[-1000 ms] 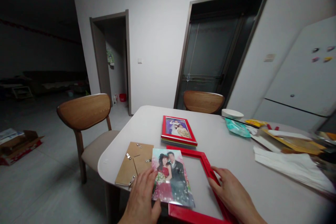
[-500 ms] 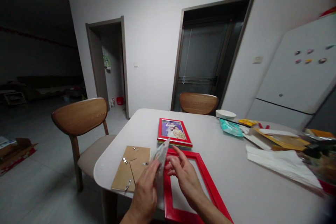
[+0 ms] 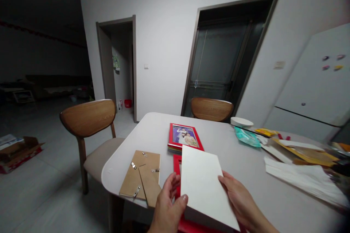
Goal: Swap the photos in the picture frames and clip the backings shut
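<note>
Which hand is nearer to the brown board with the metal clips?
The left. The left hand is just to the right of the brown board; the right hand is farther right, at the right edge of the white sheet.

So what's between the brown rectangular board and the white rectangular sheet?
In the head view: bare white tabletop, the left hand, and part of the red rectangular frame.

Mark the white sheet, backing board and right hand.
White sheet (image 3: 204, 185): head view, middle of its face.
Backing board (image 3: 133, 179): head view, left of its flap.
Right hand (image 3: 239, 193): head view, back of it.
</note>
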### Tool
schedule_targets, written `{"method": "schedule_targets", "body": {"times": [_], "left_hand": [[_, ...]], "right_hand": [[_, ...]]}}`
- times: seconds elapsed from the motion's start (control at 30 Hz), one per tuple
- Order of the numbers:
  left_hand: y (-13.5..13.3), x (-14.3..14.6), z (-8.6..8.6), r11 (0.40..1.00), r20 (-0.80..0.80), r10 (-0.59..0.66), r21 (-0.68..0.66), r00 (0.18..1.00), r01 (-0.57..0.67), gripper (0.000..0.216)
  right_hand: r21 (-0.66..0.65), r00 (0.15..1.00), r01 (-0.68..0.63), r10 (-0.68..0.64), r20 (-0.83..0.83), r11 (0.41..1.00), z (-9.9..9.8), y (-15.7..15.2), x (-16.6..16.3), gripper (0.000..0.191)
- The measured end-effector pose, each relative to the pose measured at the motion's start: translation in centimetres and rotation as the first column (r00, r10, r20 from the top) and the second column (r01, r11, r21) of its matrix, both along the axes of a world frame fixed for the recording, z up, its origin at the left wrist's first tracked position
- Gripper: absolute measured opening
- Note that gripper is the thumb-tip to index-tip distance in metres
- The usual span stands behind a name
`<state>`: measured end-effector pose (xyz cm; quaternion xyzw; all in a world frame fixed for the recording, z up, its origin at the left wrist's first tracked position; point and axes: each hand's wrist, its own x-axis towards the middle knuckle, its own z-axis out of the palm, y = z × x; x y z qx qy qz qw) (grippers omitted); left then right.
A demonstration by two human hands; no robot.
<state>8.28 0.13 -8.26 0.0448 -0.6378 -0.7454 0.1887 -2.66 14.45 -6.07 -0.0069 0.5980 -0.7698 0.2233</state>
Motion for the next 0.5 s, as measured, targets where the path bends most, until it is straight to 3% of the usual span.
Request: {"method": "schedule_targets", "body": {"times": [0.07,0.13,0.2,0.27,0.33,0.4,0.5], "left_hand": [[-0.6,0.3,-0.6,0.945,0.078,-0.010,-0.326,0.997,0.035,0.058],[-0.8,0.3,-1.5,0.802,0.130,-0.065,-0.584,0.989,0.129,0.061],[-0.6,0.0,-2.4,0.637,0.167,-0.136,-0.740,0.977,0.215,0.066],[-0.4,-0.3,-2.9,0.488,0.202,-0.186,-0.830,0.961,0.269,0.067],[-0.3,-0.5,-3.0,0.384,0.228,-0.206,-0.876,0.952,0.292,0.067],[-0.4,-0.6,-2.8,0.321,0.249,-0.200,-0.897,0.948,0.303,0.066],[-0.6,-0.6,-2.8,0.276,0.270,-0.185,-0.909,0.945,0.313,0.066]], "right_hand": [[0.113,0.999,-0.043,0.044,-0.011,0.993,0.0,1.5,-0.9,0.045],[0.182,0.997,-0.070,0.076,-0.026,0.981,-0.5,2.3,-1.5,0.046],[0.226,0.992,-0.099,0.113,-0.049,0.969,-1.3,2.3,-1.9,0.048],[0.273,0.984,-0.120,0.151,-0.097,0.955,-2.1,1.8,-2.2,0.049],[0.323,0.972,-0.118,0.176,-0.155,0.939,-2.6,1.2,-2.6,0.050],[0.383,0.961,-0.074,0.168,-0.219,0.921,-2.9,0.8,-2.9,0.049],[0.520,0.925,0.059,0.149,-0.348,0.852,-2.9,0.5,-3.3,0.047]]}}
